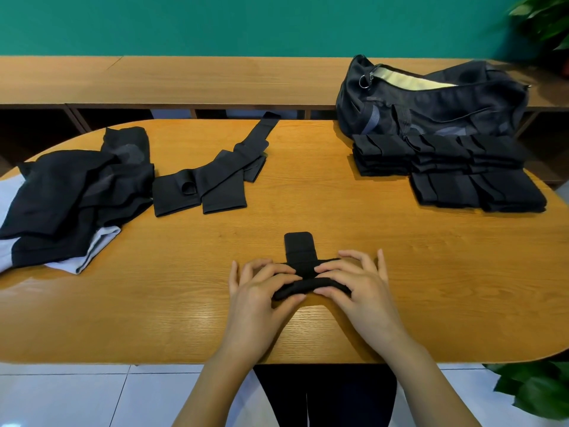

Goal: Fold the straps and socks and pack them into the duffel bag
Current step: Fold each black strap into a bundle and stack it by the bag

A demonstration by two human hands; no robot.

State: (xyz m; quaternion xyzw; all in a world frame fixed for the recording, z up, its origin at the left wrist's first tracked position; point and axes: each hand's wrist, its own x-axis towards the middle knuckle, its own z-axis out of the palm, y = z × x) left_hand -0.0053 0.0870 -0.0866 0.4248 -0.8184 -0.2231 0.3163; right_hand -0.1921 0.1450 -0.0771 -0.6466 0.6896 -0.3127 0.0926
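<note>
A black strap (300,251) lies near the front of the wooden table (308,198), partly rolled, with its tab end pointing away from me. My left hand (261,288) and my right hand (357,282) both pinch the rolled part between thumb and fingers. Unfolded black straps (215,180) lie at the middle left. A heap of black and grey socks (70,192) sits at the far left. Folded black pieces (446,167) are stacked in front of the dark duffel bag (431,103), whose zip is open, at the back right.
A long wooden bench (184,78) runs behind the table along a green wall. Potted plant leaves (535,389) show at the lower right, and more leaves (548,20) at the upper right. Tiled floor lies below the table's front edge.
</note>
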